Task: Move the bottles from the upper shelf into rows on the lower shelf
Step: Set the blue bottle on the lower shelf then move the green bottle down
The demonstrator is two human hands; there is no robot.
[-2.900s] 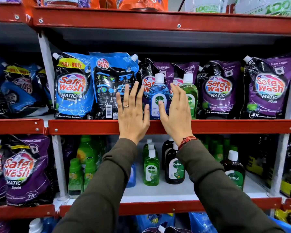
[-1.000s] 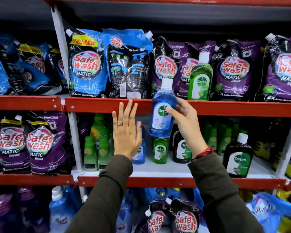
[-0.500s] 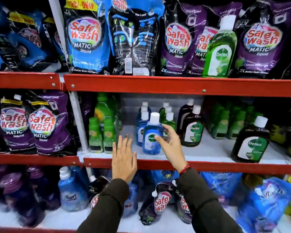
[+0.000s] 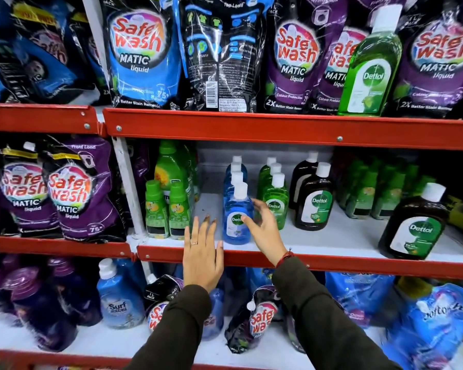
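The lower shelf (image 4: 332, 237) is a white board with a red metal front lip; it carries rows of white-capped Dettol bottles running front to back: a blue row, a green row (image 4: 274, 193) just beside it, then dark brown bottles (image 4: 314, 198). Small green bottles (image 4: 166, 209) stand near the left upright. On the upper shelf (image 4: 278, 128), a green Dettol bottle (image 4: 369, 65) stands upright before glossy purple Safewash pouches (image 4: 292, 57). The blue Dettol bottle (image 4: 237, 217) stands upright at the front of the blue row. The right hand (image 4: 265, 232) reaches between the blue and green rows, fingers loosely spread, thumb apparently touching the blue label; motion blur prevents certainty. The left hand (image 4: 202, 259) lies flat, palm down, over the red lip, fingers extended and slightly parted, holding nothing.
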